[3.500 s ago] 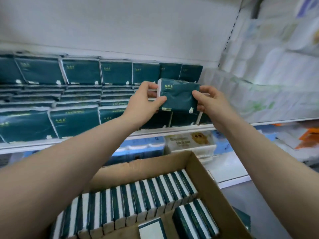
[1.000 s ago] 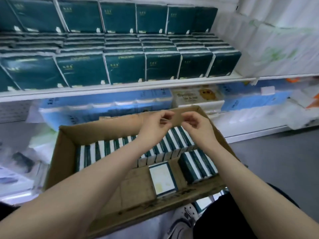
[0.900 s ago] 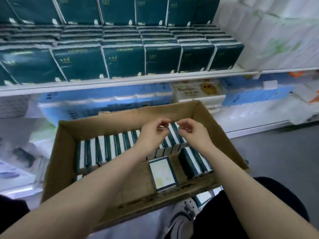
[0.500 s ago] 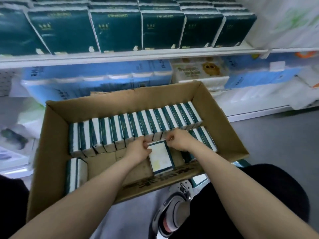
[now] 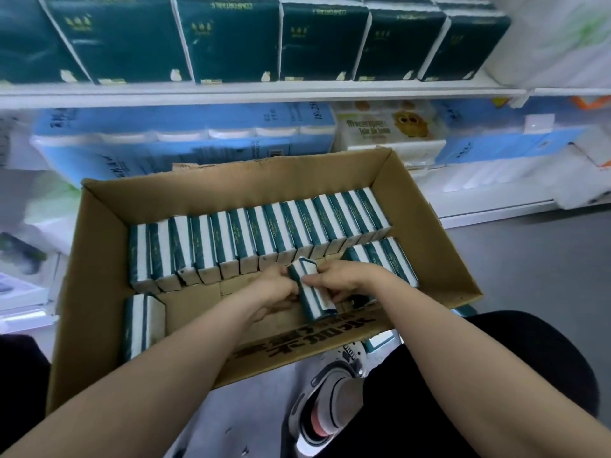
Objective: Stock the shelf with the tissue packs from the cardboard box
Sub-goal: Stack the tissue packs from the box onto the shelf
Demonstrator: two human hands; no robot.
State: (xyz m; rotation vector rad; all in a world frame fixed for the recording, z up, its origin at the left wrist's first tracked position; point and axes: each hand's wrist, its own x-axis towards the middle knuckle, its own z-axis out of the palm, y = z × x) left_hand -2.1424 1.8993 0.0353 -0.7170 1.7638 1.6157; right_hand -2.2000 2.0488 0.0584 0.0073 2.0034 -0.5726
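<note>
An open cardboard box [image 5: 99, 246] sits below me, holding a long row of dark green and white tissue packs [image 5: 258, 236] on edge, a short row [image 5: 386, 259] at the right and one pack [image 5: 142, 322] at the near left. My left hand [image 5: 274, 289] and my right hand [image 5: 344, 279] both grip one tissue pack [image 5: 314, 292], tipped up on its edge near the box's front wall. Above, the white shelf [image 5: 264, 92] carries a full row of green packs [image 5: 231, 38] standing face out.
Under the shelf lie blue wrapped paper rolls [image 5: 185, 140] and a cream tissue bundle [image 5: 386, 127]. White bundles [image 5: 555, 38] fill the right side. My shoe [image 5: 330, 411] and dark trouser leg [image 5: 479, 375] are below the box on the grey floor [image 5: 535, 266].
My hands came down from the shelf into the box. The pack that lay flat near the front wall is now gripped by both hands and tipped onto its edge.
</note>
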